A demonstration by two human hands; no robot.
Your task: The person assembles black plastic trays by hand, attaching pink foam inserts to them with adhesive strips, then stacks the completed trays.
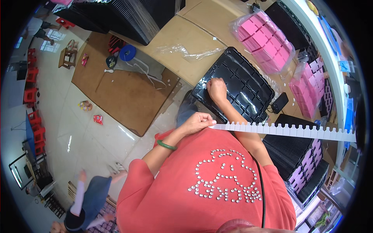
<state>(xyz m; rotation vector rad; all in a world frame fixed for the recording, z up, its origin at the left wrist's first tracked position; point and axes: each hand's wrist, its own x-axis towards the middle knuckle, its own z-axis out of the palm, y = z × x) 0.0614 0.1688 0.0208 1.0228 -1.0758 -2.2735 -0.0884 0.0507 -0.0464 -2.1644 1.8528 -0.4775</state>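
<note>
A long white plastic strip with a notched edge (287, 131) stretches from my left hand to the right rim, passing across my right forearm. My left hand (197, 123) is closed, pinching the strip's near end between thumb and fingers. Beyond it, my right hand (217, 88) rests over the left part of a shiny black plastic tray (248, 99) with a moulded grid. The right fingers are curled in; whatever they may hold is hidden. The tray lies tilted on a cardboard-covered table (186, 35).
Bagged pink slotted strips (268, 40) lie behind the tray, with more pink pieces (307, 89) to the right. Black trays are stacked at the right (287, 155) and far left (112, 17). A blue roll (127, 53) lies on floor cardboard (120, 89). Another person (91, 198) is at lower left.
</note>
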